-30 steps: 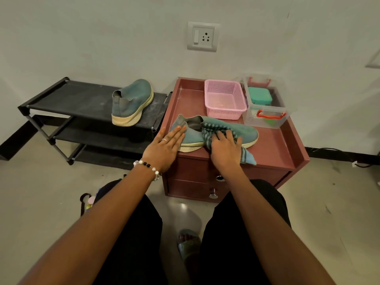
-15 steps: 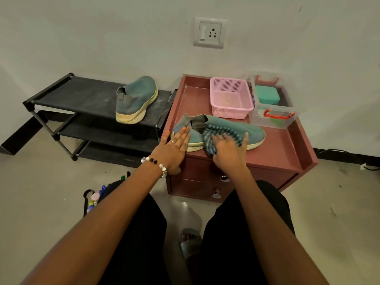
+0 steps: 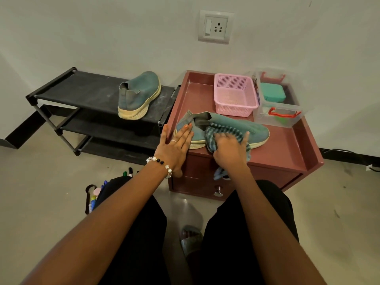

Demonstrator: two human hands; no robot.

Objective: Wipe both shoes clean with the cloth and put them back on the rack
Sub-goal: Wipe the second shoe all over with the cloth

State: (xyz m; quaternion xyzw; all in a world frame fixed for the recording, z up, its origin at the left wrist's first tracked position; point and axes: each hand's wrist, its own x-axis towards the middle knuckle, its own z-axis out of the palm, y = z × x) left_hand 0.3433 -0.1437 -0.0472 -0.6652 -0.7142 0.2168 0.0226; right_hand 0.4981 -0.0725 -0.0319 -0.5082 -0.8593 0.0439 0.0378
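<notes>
Head view: a teal shoe lies on its sole across the front of a maroon worktop, heel at the worktop's left edge, toe pointing right. The left hand, fingers straight and together, presses flat on the heel end, thumb along the worktop's left rim; a bead bracelet circles its wrist. The right hand curls round a striped cloth bunched against the shoe's near side at mid-length, one corner of the cloth hanging over the worktop's front edge. Behind the shoe on the worktop sits a pink basket, and just right of that a clear box with red clips. Left of the worktop, touching it, stands a black rack; the second shoe rests on its top shelf, heel toward the camera. On the floor left of the worktop's front, a pouch of pens shows beside the person's knee.
</notes>
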